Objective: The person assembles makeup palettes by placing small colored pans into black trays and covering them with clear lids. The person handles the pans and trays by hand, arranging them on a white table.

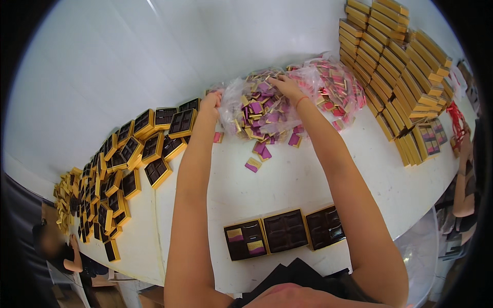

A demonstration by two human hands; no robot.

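Observation:
My left hand (211, 100) is closed at the left edge of a clear plastic bag (232, 97), its fingers curled on the film. Purple-and-gold wrapped squares (263, 105) fill the bag's open mouth. Over its far right side lies my right hand (286, 87), fingers stretched out to the left and no square visible in them. Several loose squares (252, 164) have spilled onto the table in front. Nearest me stand three gold-edged boxes with dark trays: the left box (240, 253) holds two squares, the middle box (286, 231) none, and my right forearm partly covers the right box (323, 228).
Another bag of pink-and-gold squares (341, 84) adjoins on the right. Stacked gold boxes (390, 66) rise at the back right. Open dark-tray boxes (131, 151) pile up along the left of the white table (246, 192). Other people's arms (465, 179) show at both edges.

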